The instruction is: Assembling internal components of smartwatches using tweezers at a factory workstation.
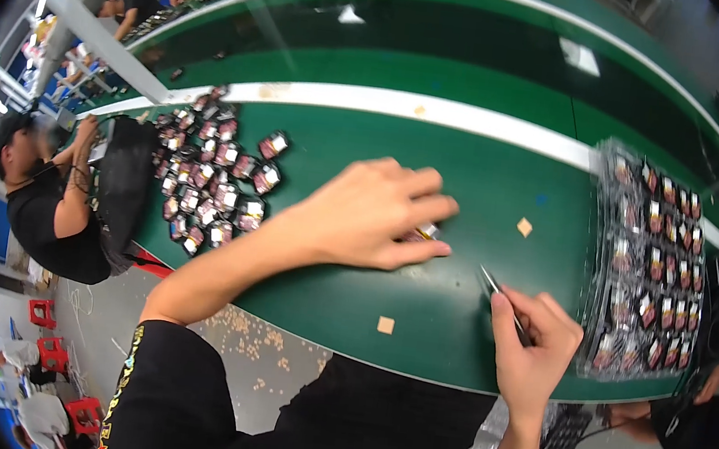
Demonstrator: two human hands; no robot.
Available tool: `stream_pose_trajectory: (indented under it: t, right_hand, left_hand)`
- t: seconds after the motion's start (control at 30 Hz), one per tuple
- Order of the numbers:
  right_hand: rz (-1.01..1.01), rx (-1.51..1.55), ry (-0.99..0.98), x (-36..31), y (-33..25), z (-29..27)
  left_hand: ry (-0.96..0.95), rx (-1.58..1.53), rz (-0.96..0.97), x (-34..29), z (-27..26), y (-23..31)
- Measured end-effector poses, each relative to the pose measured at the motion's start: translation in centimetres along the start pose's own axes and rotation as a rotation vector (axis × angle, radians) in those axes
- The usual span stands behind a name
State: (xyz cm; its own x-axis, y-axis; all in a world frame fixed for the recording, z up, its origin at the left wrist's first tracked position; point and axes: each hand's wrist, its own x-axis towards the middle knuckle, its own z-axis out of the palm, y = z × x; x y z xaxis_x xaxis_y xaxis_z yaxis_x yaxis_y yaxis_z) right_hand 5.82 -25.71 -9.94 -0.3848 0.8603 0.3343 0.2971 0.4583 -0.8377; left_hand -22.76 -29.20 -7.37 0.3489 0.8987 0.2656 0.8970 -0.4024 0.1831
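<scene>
My left hand (370, 212) is over the green tabletop, its fingers curled over a small part (425, 232). Only a shiny, yellowish edge of that part shows between finger and thumb; my hand hides the rest. To the right, my right hand (536, 347) grips a pair of slim tweezers (489, 282) between thumb and fingers, with the metal tips pointing up and left, apart from the part. Two small tan square pieces lie nearby: one square (385, 325) toward the front edge, another square (524, 227) farther back.
A loose pile of small black modules with labels (205, 176) covers the left side of the table. Clear plastic trays (620, 307) filled with similar modules are stacked on the right. A white rail (347, 97) runs along the back. A co-worker (61, 199) sits at the left.
</scene>
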Motion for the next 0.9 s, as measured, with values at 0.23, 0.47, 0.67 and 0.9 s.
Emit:
stream_pose_trajectory:
  t: [0.23, 0.47, 0.67, 0.9]
  right_hand:
    - [0.011, -0.005, 0.011, 0.4, 0.2, 0.6]
    - [0.038, 0.011, -0.002, 0.0, 0.2, 0.4]
    - [0.031, 0.054, -0.004, -0.3, 0.6, 0.2]
    - [-0.031, 0.138, -0.146, 0.0, 0.7, -0.2]
  left_hand:
    - [-0.138, -0.316, -0.007, -1.9, -1.2, -2.5]
    - [-0.100, -0.456, -0.042, -1.9, -0.8, -2.3]
    - [-0.093, -0.524, -0.011, -1.8, 0.2, -1.5]
    - [-0.156, -0.481, 0.056, -1.1, 1.0, 1.5]
